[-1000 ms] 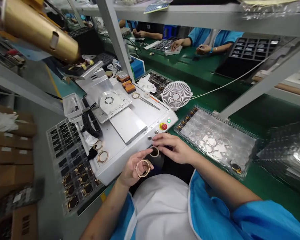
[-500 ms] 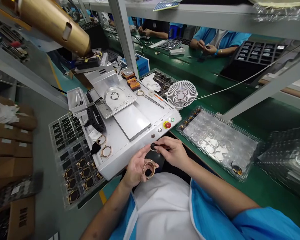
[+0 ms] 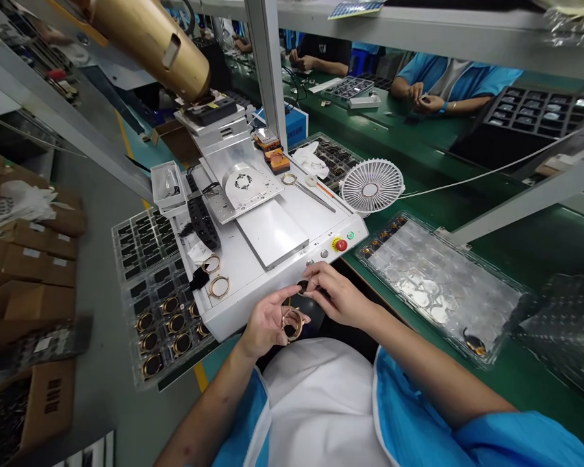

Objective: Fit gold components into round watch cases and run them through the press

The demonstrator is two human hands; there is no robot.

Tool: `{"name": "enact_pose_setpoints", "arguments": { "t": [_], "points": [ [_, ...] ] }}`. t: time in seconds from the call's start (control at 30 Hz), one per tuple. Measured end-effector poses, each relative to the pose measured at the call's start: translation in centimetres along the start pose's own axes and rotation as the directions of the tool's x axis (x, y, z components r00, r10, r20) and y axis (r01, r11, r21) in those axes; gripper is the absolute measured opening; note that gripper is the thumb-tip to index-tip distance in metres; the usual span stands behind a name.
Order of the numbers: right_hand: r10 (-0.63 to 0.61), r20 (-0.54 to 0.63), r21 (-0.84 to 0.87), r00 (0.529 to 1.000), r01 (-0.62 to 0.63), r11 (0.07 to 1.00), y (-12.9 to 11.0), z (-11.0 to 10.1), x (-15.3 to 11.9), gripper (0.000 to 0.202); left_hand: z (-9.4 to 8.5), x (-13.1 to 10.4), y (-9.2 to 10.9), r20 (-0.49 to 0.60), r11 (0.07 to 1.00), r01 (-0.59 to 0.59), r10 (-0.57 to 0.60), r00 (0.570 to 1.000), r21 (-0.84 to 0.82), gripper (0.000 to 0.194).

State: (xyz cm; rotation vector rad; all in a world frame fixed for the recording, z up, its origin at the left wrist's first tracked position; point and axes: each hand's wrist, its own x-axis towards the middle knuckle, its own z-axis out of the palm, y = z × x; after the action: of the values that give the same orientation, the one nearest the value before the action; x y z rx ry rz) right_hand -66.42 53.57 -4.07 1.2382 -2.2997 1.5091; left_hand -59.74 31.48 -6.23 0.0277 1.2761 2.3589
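My left hand is closed around a gold watch case, a round ring with small lugs, held over my lap. Just above it, my right hand pinches a small round black part; its details are too small to tell. The left index fingertip reaches up to this black part and seems to touch it. On the left corner of the white machine lie two more gold rings, the nearer ring beside a black cloth-like piece.
Left of the machine is a clear tray of gold-rimmed round parts. A white fan and a plastic-covered tray stand on the green bench to the right. Metal posts frame the station. Co-workers' hands work across the bench.
The camera view has turned slightly left, so the surroundings appear shifted right. Both hands keep their holds; the black part in my right hand is tilted a little differently.
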Motion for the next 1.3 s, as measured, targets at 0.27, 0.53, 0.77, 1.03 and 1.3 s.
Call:
{"name": "enact_pose_setpoints", "arguments": {
  "t": [0.27,0.53,0.77,1.03,1.3],
  "points": [
    [-0.011,0.134,0.025,0.991,0.008,1.000,0.6,-0.7,1.7,0.007,0.0,0.7,0.4,-0.055,0.989,-0.027,0.019,0.998,-0.144,0.099],
    [0.194,-0.154,0.101,0.969,-0.179,0.979,1.6,-0.7,3.6,0.011,-1.1,0.4,0.2,-0.188,0.987,-0.096,0.071,0.980,-0.128,0.091],
    [0.601,-0.285,0.029,0.747,-0.620,0.784,4.8,-1.4,8.4,0.014,0.1,-0.4,0.4,-0.175,0.988,-0.145,0.135,0.975,-0.048,0.096],
    [0.565,-0.355,0.039,0.745,-0.592,0.805,2.5,-1.6,5.0,0.029,0.7,-1.3,0.7,-0.159,0.942,-0.230,0.274,0.949,0.246,0.110],
    [0.656,-0.029,0.688,0.754,-0.461,0.560,-1.0,2.8,0.6,0.046,3.0,0.3,-1.9,-0.005,0.679,-0.221,0.314,0.949,0.700,0.096]
  ]
}}
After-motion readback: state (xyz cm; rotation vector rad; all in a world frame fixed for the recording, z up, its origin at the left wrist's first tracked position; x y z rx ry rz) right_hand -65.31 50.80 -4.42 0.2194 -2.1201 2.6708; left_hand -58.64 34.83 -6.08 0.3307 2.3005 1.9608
